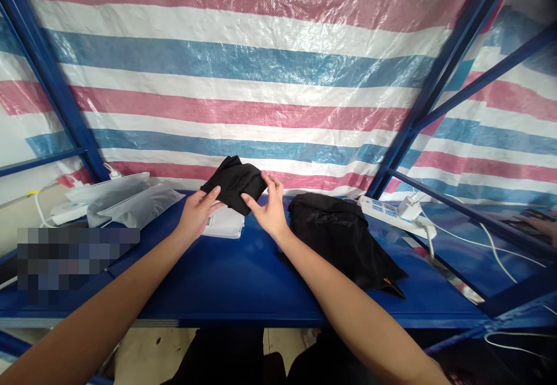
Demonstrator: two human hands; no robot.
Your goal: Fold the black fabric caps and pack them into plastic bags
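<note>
Between my hands I hold up a folded piece of black cloth (237,185), its exact kind not plain. My left hand (198,212) grips its lower left edge, thumb on top and fingers underneath. At its right edge my right hand (268,204) pinches it between thumb and fingers. Under and just in front of the cloth lies a stack of white paper or packets (225,224) with a printed label, partly hidden by the cloth and my left hand. Right of my right hand, a larger black garment (339,237) with a small orange mark lies spread on the table.
The blue table (256,280) has blue metal posts (404,124) on both sides. Grey-white plastic bags (139,205) lie at left. A white power strip (387,210) with plugs and cables (491,246) sits at right. Striped sheeting (243,72) hangs behind.
</note>
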